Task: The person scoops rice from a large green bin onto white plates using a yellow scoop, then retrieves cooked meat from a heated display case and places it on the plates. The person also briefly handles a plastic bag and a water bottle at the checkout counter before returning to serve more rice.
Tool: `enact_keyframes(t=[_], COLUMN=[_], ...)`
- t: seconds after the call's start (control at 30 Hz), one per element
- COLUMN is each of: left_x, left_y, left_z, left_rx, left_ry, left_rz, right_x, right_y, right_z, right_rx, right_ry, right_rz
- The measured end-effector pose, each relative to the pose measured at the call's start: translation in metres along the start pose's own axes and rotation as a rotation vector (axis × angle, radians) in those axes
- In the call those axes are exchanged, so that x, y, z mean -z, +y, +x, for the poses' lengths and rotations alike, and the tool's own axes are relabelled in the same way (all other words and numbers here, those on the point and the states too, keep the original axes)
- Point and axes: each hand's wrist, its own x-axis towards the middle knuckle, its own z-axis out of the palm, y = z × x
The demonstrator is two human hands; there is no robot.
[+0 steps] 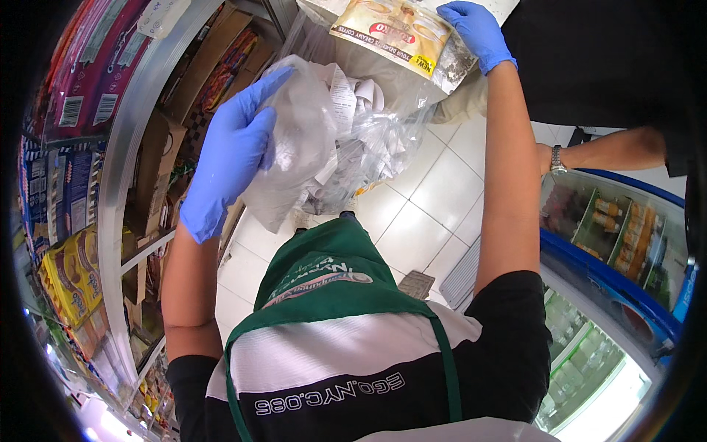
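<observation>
Spread in a loose V, the thumb and forefinger of my blue-gloved left hand rest against a sheet of cloudy plastic; the other fingers are mostly hidden, so I cannot tell how firmly they close on it. That sheet lies along the left side of a clear plastic bag, which hangs in front of me, filled with crumpled white paper slips. At the bag's far right, my gloved right hand touches the corner of a cream-and-brown package printed with cups; whether the fingers are shut on it, I cannot tell. The package is beyond the paper slips, at the bag's far end. Nearer to me than the bag is my green apron. Below the bag are white floor tiles. Left of it stand stocked shelves; right of it, another person's forearm wears a metal wristwatch, above a blue-edged freezer.
</observation>
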Motion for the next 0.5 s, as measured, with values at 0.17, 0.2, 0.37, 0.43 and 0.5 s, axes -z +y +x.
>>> enact_keyframes(t=[0.17,0.2,0.37,0.43,0.5], left_x=[-0.021,-0.025,-0.042,-0.048,-0.049], left_y=[-0.009,-0.008,-0.013,-0.019,-0.03], left_z=[0.02,0.024,0.051,0.063,0.077], left_rx=[0.035,0.058,0.073,0.08,0.011], left_ry=[0.061,0.075,0.119,0.127,0.134], left_rz=[-0.207,-0.211,-0.314,-0.339,-0.32], right_x=[0.002,0.001,-0.003,-0.004,-0.018], right_y=[-0.005,-0.001,0.01,0.006,0.024], right_z=[0.011,0.013,0.018,0.013,0.02], right_rx=[-0.032,-0.04,-0.014,-0.006,-0.001], right_ry=[-0.18,-0.185,-0.212,-0.198,-0.238], right_rz=[-0.006,0.005,0.057,0.037,0.113])
